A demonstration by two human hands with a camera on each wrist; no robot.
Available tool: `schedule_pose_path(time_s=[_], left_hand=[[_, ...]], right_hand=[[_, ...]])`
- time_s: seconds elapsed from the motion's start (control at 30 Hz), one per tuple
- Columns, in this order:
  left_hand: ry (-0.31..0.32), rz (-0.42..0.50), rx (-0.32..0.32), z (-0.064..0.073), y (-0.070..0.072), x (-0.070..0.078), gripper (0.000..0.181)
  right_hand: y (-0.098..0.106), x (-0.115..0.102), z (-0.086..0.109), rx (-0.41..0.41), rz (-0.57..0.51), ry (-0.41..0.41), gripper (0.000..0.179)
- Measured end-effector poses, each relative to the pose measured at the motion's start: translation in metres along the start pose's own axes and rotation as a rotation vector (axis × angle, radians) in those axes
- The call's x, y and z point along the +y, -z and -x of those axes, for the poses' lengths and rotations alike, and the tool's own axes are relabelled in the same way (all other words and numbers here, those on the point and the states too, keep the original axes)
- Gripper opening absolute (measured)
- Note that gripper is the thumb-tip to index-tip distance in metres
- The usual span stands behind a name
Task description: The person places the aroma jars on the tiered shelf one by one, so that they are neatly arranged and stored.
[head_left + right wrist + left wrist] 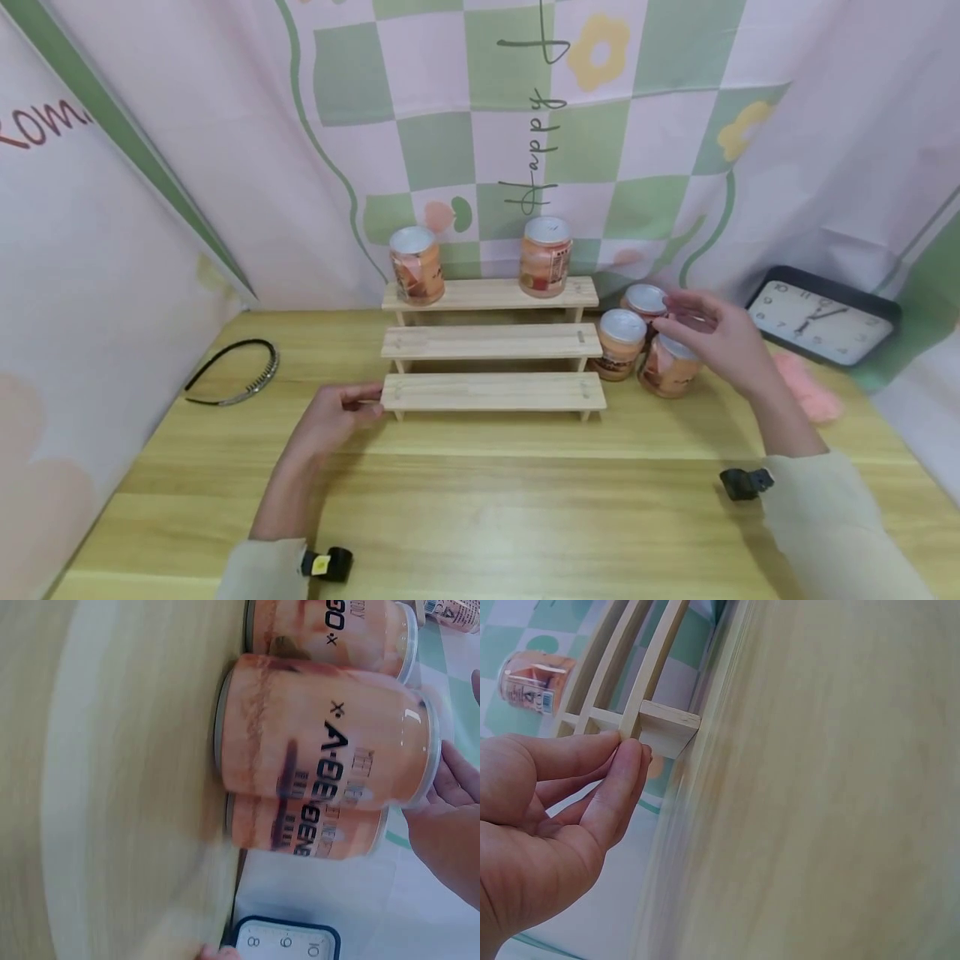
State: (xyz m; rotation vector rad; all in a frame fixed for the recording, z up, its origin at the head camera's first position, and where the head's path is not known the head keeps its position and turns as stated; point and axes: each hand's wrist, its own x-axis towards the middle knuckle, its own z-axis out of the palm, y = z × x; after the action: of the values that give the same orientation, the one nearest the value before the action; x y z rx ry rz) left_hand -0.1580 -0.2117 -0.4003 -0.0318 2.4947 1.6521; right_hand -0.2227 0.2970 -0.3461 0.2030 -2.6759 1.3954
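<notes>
three cans [621, 350] stand bunched on the surface [480, 517] just beside the wooden shelf [491, 392], probably for easy reach; the right hand [716, 337] is at their lids, whether gripping i cannot tell. the left hand [330, 419] pinches the lowest step's end, likely steadying it. two other cans [547, 262] stand apart up top.

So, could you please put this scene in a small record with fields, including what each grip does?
stand: three-step wooden display stand
top step: two peach-colored cans, set apart
table, right of stand: cluster of three similar cans
left grip: pinches the left end of the bottom step
right grip: at the lids of the clustered cans; whether it holds one is unclear
table, far left: black headband
table, far right: black-framed analog clock
table surface: wood-grain table
backdrop: green-and-white checked cloth lettered "Happy"
</notes>
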Motion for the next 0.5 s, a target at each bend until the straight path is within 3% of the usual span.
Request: schedule_pose_path(time_s=[0.27,0.5], left_hand=[[-0.010,-0.006,0.001,0.000,0.000,0.001,0.036],[-0.013,-0.014,-0.006,0.001,0.000,0.001,0.036]], right_hand=[[0.012,0.007,0.009,-0.007,0.013,0.014,0.059],[0.018,0.010,0.010,-0.101,0.065,0.015,0.065]])
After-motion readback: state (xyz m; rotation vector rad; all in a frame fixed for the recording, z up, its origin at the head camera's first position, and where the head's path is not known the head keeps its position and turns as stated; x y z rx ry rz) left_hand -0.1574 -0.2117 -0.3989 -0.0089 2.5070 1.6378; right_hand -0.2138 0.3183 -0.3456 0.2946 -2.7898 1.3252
